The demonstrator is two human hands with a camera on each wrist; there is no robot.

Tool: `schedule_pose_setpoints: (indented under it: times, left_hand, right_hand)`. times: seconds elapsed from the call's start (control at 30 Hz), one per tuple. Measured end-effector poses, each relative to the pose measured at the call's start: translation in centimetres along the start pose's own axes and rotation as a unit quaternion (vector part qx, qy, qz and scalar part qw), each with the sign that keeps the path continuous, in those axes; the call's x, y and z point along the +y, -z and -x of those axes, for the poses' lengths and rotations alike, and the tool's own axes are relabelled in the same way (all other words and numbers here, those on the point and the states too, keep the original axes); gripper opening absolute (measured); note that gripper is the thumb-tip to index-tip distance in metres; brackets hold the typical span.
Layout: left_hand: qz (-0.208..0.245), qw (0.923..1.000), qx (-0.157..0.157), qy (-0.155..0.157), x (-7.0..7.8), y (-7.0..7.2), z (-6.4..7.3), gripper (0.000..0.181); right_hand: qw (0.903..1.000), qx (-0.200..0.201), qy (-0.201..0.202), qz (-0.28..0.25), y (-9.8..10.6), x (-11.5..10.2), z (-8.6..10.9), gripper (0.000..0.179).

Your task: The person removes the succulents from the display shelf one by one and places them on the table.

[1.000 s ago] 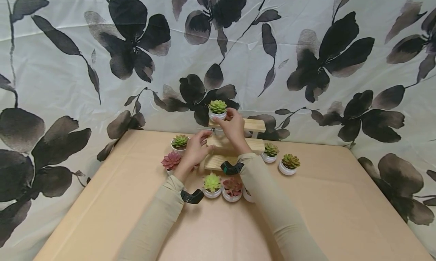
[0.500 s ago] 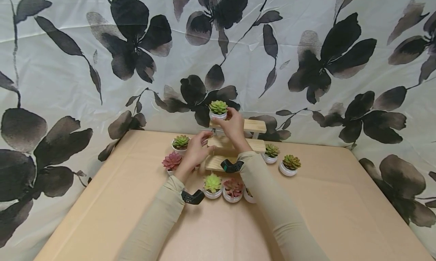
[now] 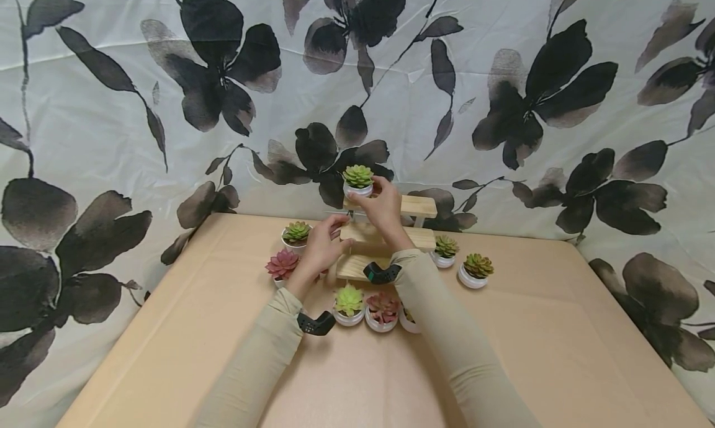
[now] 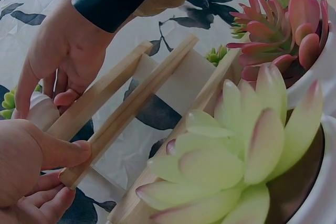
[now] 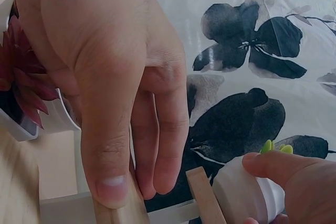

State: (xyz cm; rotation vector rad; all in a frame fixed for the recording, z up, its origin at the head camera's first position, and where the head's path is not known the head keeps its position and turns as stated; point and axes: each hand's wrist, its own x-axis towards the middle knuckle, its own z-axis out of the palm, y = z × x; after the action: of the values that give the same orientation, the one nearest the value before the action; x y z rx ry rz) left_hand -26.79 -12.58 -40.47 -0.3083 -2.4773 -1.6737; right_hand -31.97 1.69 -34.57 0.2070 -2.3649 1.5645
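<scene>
My right hand point(image 3: 385, 212) holds a small white pot with a green succulent point(image 3: 357, 175) at the left end of the top shelf of a three-tier wooden stand point(image 3: 360, 233). Thumb and fingers pinch the pot's sides, and the pot point(image 5: 239, 190) sits right at the end of the top board in the right wrist view. My left hand point(image 3: 325, 243) grips the left end of the middle shelf. In the left wrist view, its thumb lies on the board's point(image 4: 131, 111) upper side and its fingers curl beneath. The right forearm hides part of the stand.
In front of the stand stand a pale green succulent point(image 3: 349, 300), a reddish one point(image 3: 382, 307) and a third pot point(image 3: 409, 319) partly behind the right sleeve. Left are a green point(image 3: 295, 232) and a pink succulent point(image 3: 282, 263); right, two more potted succulents point(image 3: 476, 265). A floral cloth point(image 3: 413, 118) hangs behind.
</scene>
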Motion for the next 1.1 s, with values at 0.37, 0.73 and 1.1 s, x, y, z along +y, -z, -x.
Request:
schedule_pose_setpoints:
  times: [0.37, 0.73, 1.1]
  left_hand:
    - [0.002, 1.0000, 0.003, 0.001, 0.0, -0.1, 0.0, 0.048]
    - [-0.004, 1.0000, 0.009, 0.000, 0.0, -0.2, 0.0, 0.048]
    - [-0.002, 1.0000, 0.008, 0.002, 0.1, -0.2, 0.2, 0.048]
  right_hand:
    - [1.0000, 0.003, -0.006, -0.003, 0.5, 0.0, 0.3, 0.067]
    - [0.9996, 0.019, -0.010, 0.018, 2.0, 0.0, 0.7, 0.065]
    - [0.9994, 0.028, 0.004, 0.022, 3.0, -0.1, 1.8, 0.062]
